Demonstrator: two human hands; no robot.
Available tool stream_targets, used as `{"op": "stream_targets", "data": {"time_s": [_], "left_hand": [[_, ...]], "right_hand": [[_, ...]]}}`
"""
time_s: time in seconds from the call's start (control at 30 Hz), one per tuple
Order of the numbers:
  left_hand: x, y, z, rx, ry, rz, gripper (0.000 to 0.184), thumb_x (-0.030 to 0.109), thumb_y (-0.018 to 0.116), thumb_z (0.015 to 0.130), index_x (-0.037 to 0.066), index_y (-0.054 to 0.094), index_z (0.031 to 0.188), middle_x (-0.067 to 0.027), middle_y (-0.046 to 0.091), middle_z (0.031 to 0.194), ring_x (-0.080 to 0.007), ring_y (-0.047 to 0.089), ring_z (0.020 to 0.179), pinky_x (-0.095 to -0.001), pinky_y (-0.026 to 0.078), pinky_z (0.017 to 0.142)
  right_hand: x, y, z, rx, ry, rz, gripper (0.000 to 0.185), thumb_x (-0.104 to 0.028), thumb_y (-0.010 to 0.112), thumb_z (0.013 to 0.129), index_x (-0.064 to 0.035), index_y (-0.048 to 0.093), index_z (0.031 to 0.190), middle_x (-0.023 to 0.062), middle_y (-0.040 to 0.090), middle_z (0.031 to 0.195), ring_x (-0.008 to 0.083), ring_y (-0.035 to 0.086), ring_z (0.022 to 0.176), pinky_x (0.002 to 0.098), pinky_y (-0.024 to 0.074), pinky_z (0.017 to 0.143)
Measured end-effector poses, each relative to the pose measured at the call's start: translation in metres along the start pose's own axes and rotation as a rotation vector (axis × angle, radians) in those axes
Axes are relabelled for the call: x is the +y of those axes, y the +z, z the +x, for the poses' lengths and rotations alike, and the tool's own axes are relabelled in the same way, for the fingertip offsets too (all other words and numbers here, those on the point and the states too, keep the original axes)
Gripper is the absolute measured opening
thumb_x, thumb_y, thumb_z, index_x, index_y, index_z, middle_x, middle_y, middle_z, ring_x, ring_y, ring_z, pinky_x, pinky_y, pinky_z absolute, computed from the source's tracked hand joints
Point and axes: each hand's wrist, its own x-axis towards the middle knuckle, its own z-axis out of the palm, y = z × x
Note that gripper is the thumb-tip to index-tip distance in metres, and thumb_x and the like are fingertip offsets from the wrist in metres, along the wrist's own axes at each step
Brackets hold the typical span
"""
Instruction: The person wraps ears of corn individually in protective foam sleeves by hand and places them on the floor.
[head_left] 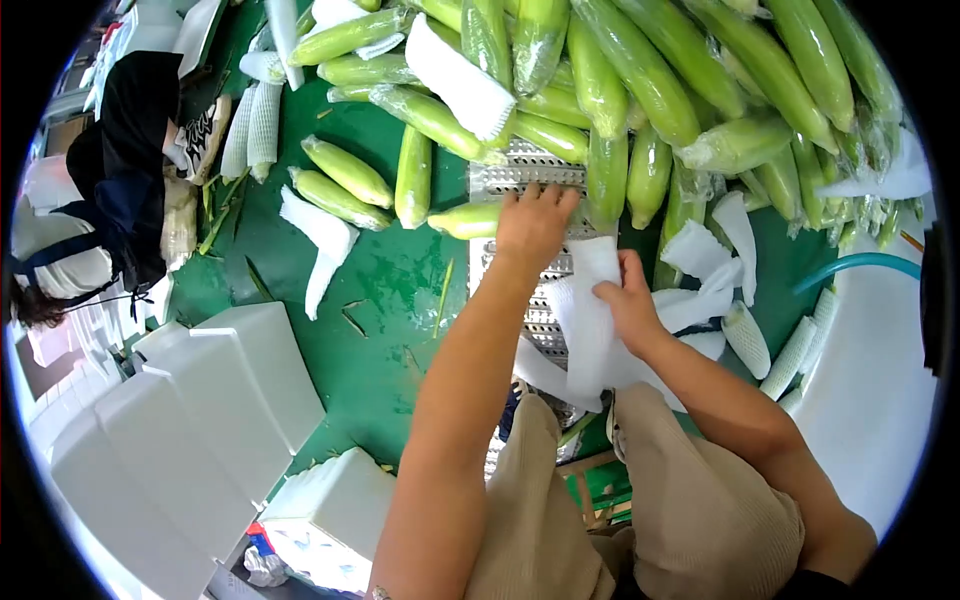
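Observation:
My left hand lies over the right end of an ear of corn in its green husk, fingers bent over it; the thumb is hidden. Beneath is a perforated metal strip. My right hand pinches a white foam net sleeve between thumb and fingers. The sleeve hangs flat toward my knees. Beyond both hands rises a pile of green ears of corn, many wrapped in clear film. Another foam net sleeve lies across the pile.
Several loose foam net sleeves lie at the right, another at the left. Two ears of corn rest on the green floor. White foam panels stand lower left. A person in dark clothes is at far left.

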Motion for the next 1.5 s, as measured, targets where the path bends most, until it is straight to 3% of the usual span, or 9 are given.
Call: {"op": "stream_targets", "data": {"time_s": [0.43, 0.57, 0.7, 0.8, 0.87, 1.0, 1.23, 1.33, 1.5], "left_hand": [[0.044, -0.072, -0.101, 0.38, -0.177, -0.844, 0.02, 0.005, 0.077, 0.079, 0.004, 0.067, 0.096, -0.0096, 0.066, 0.089, -0.0252, 0.062, 0.083, -0.0354, 0.049, 0.077], [0.049, -0.079, -0.112, 0.475, -0.286, -0.994, 0.013, 0.011, 0.074, 0.086, 0.003, 0.065, 0.09, -0.0084, 0.064, 0.087, -0.0219, 0.061, 0.083, -0.033, 0.049, 0.078], [0.041, -0.072, -0.128, 0.543, -0.383, -1.156, 0.022, 0.02, 0.069, 0.093, 0.002, 0.056, 0.097, -0.0078, 0.059, 0.095, -0.0174, 0.056, 0.086, -0.0309, 0.046, 0.083], [0.039, -0.075, -0.131, 0.63, -0.315, -1.009, 0.037, 0.026, 0.075, 0.085, 0.005, 0.055, 0.108, -0.0096, 0.058, 0.101, -0.0269, 0.053, 0.103, -0.0387, 0.043, 0.093], [0.035, -0.103, -0.133, 0.381, -0.134, -0.185, 0.051, 0.017, 0.073, 0.072, 0.013, 0.059, 0.121, -0.0037, 0.063, 0.12, -0.0305, 0.051, 0.108, -0.0414, 0.04, 0.093], [0.046, -0.092, -0.156, 0.325, -0.355, -0.515, 0.031, 0.016, 0.065, 0.08, 0.011, 0.071, 0.11, -0.0077, 0.059, 0.131, -0.0287, 0.051, 0.106, -0.0378, 0.04, 0.093], [0.052, -0.105, -0.17, 0.505, -0.703, -2.263, 0.038, 0.026, 0.055, 0.1, 0.004, 0.053, 0.131, -0.0078, 0.054, 0.138, -0.0248, 0.048, 0.13, -0.0474, 0.032, 0.112], [0.03, -0.047, -0.188, 0.636, -0.473, -2.352, 0.037, 0.026, 0.051, 0.102, 0.005, 0.052, 0.132, -0.0082, 0.057, 0.135, -0.0263, 0.05, 0.127, -0.0468, 0.035, 0.11], [0.025, -0.087, -0.193, 0.69, -0.822, -2.157, 0.036, 0.035, 0.047, 0.104, 0.009, 0.052, 0.128, -0.0078, 0.058, 0.13, -0.0241, 0.053, 0.121, -0.0431, 0.037, 0.109]], "right_hand": [[-0.058, 0.003, -0.029, -0.721, -0.48, -0.092, 0.084, -0.007, 0.061, 0.084, -0.007, 0.017, 0.156, 0.0121, 0.028, 0.158, 0.0254, 0.022, 0.148, 0.0363, 0.0196, 0.119], [-0.054, 0.002, -0.041, -0.76, 0.096, 0.539, 0.042, -0.035, 0.061, 0.097, -0.0079, 0.049, 0.126, 0.0035, 0.05, 0.113, 0.015, 0.048, 0.096, 0.0317, 0.0419, 0.081], [-0.067, 0.001, -0.046, -0.227, -0.965, -0.441, 0.03, -0.023, 0.082, 0.078, -0.0039, 0.06, 0.084, 0.0081, 0.048, 0.093, 0.0254, 0.049, 0.089, 0.0366, 0.0423, 0.077], [-0.103, 0.004, -0.059, -0.437, -1.227, -0.318, 0.026, -0.014, 0.078, 0.08, -0.0027, 0.056, 0.085, 0.0072, 0.052, 0.093, 0.0225, 0.05, 0.084, 0.0331, 0.0411, 0.077], [-0.101, 0.03, -0.078, -0.689, -0.379, 0.237, 0.023, -0.014, 0.075, 0.082, -0.0041, 0.055, 0.09, 0.002, 0.056, 0.095, 0.0143, 0.052, 0.082, 0.0319, 0.043, 0.073], [-0.087, 0.066, -0.033, -0.579, 0.107, 0.809, 0.02, -0.009, 0.069, 0.087, -0.0078, 0.057, 0.103, 0.0077, 0.065, 0.104, 0.0174, 0.064, 0.094, 0.0353, 0.0539, 0.081], [-0.03, 0.092, -0.021, -0.388, 0.058, 0.616, 0.015, -0.014, 0.054, 0.098, -0.0086, 0.051, 0.112, 0.0072, 0.064, 0.108, 0.0178, 0.062, 0.1, 0.0326, 0.052, 0.086], [-0.023, 0.108, -0.014, -0.261, -0.068, 0.361, 0.013, -0.01, 0.053, 0.097, -0.0056, 0.055, 0.109, 0.0068, 0.064, 0.109, 0.0178, 0.061, 0.099, 0.0309, 0.0509, 0.086], [0.007, 0.135, -0.011, -0.357, -0.105, 0.579, 0.018, -0.013, 0.058, 0.095, -0.0061, 0.049, 0.109, 0.0051, 0.06, 0.095, 0.0134, 0.058, 0.086, 0.0304, 0.0503, 0.076]]}}
